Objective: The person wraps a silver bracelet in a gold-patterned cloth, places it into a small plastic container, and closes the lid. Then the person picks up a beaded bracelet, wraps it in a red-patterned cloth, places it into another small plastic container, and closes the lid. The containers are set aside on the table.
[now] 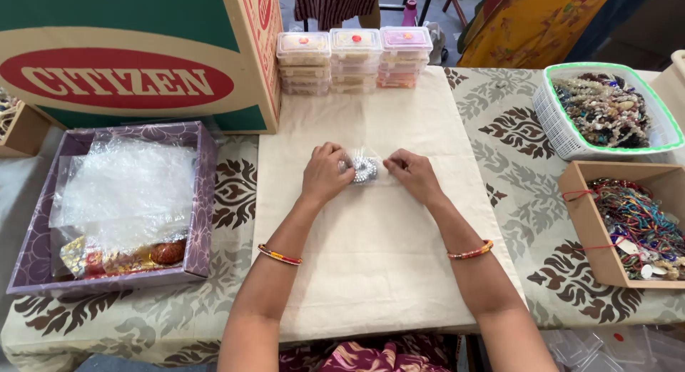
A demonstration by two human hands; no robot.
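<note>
Both hands meet over the middle of the cream cloth point(371, 243) that covers the bench point(514, 129). Between them lies a small clear plastic pouch point(372, 161) with a silvery beaded piece point(365, 171) inside it. The left hand point(325, 174) sits at the pouch's 9 o'clock edge, its fingers point(341, 156) curled in and pinched on the plastic. The right hand point(414, 174) is at 3 o'clock, fingers point(391, 162) bent close together and nipping the pouch's other edge. The pouch seems to rest on the cloth, though the hands hide its lower edge, so that is hard to be sure of. Each wrist wears a thin red and gold bangle.

At 12 o'clock from the hands stand three stacks of clear lidded boxes point(355, 59). At 9 o'clock a purple tray point(203, 201) holds crumpled bubble wrap point(125, 190), with a large cardboard carton point(143, 54) behind it. At 2 o'clock a white basket with a green rim point(553, 119) is full of mixed beads, and at 3 o'clock a brown open box point(581, 222) holds tangled coloured threads.
</note>
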